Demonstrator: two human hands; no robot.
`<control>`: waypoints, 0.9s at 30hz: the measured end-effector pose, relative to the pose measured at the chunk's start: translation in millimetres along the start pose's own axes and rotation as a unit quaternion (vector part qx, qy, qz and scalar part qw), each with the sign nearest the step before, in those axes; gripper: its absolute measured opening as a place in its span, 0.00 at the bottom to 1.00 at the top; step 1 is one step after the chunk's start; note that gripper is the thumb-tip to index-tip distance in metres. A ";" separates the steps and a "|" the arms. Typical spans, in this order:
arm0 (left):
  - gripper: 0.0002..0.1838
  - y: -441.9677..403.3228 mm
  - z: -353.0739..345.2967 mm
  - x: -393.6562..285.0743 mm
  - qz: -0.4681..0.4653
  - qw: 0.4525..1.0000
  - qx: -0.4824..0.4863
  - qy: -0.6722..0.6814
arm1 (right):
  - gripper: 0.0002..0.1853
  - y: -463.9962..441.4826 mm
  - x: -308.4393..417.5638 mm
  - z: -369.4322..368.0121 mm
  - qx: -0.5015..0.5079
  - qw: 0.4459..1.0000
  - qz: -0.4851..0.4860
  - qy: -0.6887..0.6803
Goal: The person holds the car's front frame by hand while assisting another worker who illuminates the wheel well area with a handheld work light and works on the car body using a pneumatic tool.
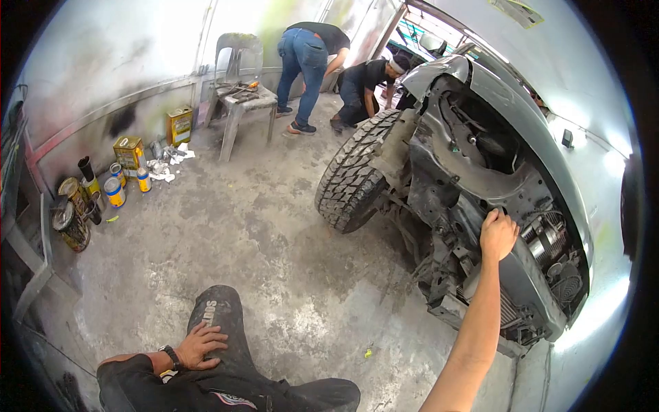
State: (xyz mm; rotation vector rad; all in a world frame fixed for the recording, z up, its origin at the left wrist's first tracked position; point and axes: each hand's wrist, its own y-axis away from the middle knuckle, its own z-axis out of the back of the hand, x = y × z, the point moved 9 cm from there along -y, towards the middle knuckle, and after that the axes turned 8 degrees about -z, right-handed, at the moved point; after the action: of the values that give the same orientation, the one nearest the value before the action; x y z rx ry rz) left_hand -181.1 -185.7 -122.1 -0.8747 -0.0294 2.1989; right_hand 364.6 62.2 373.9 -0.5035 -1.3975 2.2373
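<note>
My left hand (202,345), with a dark band at its wrist, rests on the knee of my dark trousers (218,309). Its fingers are spread and hold nothing. On the right, my right hand (499,235) lies on a metal front frame member (515,264) of the vehicle, fingers curled over its edge. Beyond that hand is the exposed wheel well (480,130), and to its right an engine part (547,237) shows. The large knobby tyre (360,168) stands left of the frame, apart from both hands.
One person (309,62) bends over near the back wall; another person (367,82) crouches behind the tyre. A worn chair (244,103) holds tools. Several cans, including a yellow tin (179,126), and crumpled paper (165,165) line the left wall.
</note>
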 end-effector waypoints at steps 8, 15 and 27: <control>0.37 31.4 12.5 45.2 0.111 0.986 -0.124 -0.022 | 0.23 -6.8 -26.4 -24.4 0.055 0.994 -0.090 -0.027; 0.30 137.5 -5.9 196.0 0.427 0.860 -0.278 -0.027 | 0.26 -28.0 -48.0 -100.9 -0.037 0.930 0.288 0.225; 0.43 129.9 -19.5 374.0 0.619 0.734 -0.189 -0.205 | 0.24 -43.4 -128.3 -134.2 0.004 0.888 0.248 0.388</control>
State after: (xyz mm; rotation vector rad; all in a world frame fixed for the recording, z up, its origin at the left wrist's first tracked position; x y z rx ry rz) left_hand -432.4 -37.1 -390.1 -0.6165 -0.1458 3.7437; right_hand 549.6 107.4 365.5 -1.6857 -0.8783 1.9806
